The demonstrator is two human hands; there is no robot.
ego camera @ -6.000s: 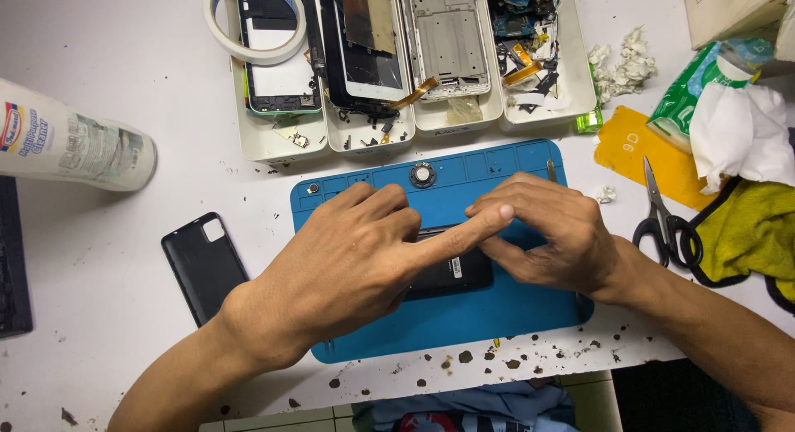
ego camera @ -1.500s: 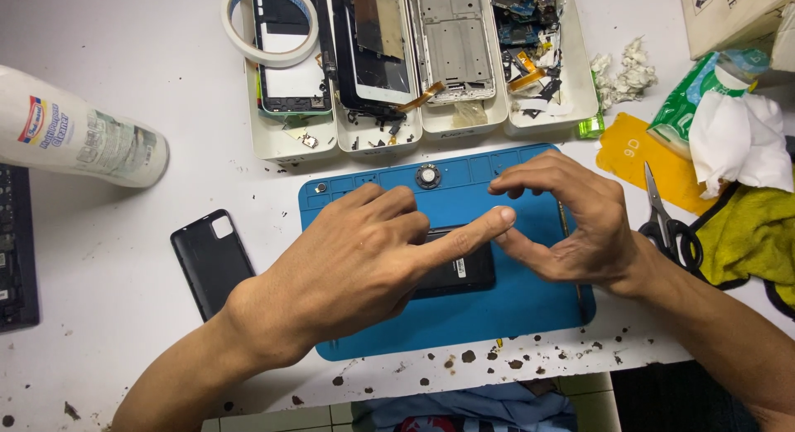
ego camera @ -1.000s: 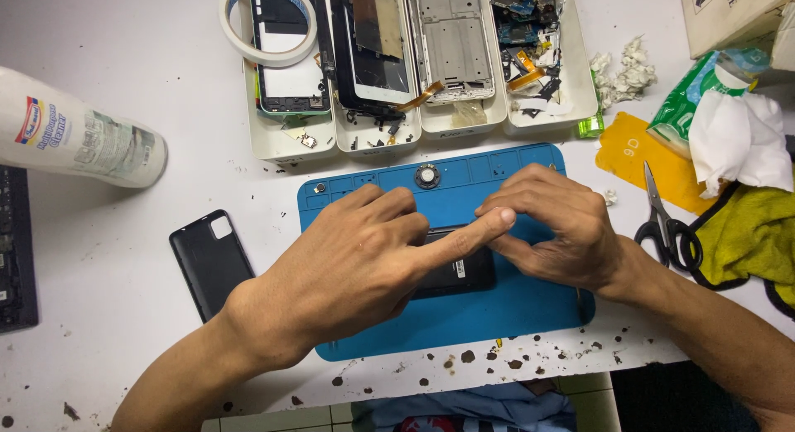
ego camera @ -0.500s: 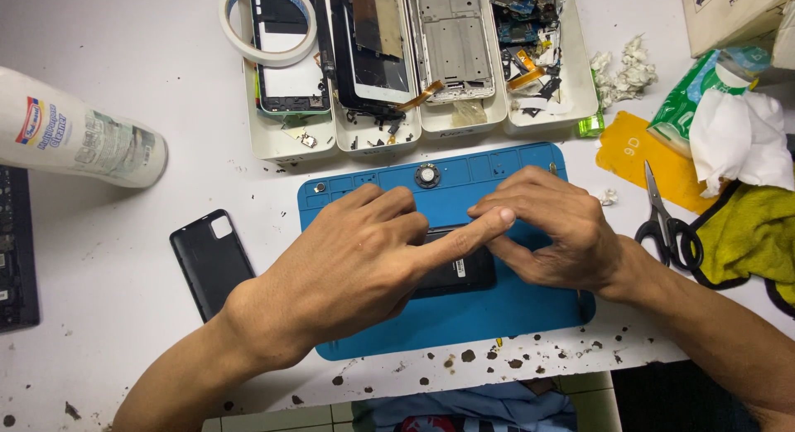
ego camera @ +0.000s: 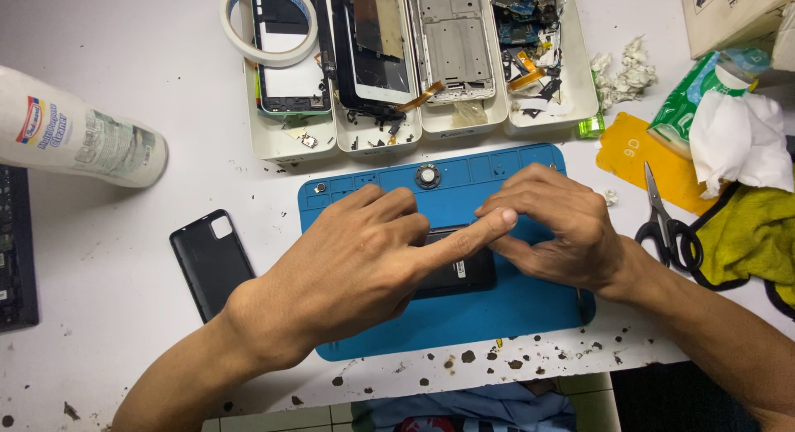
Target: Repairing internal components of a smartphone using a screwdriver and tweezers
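I see my left hand (ego camera: 356, 266) lying flat over the phone (ego camera: 460, 270) at the middle of the blue mat (ego camera: 497, 316), fingers loosely spread, forefinger stretched out to meet my right hand (ego camera: 555, 229); the right fingers curl in a pinch at the phone's right end (what they nip I cannot tell). A black cover (ego camera: 211, 262) lies off the mat's left edge; scissors (ego camera: 662, 225) off its right; parts trays (ego camera: 414, 121) along its far edge.
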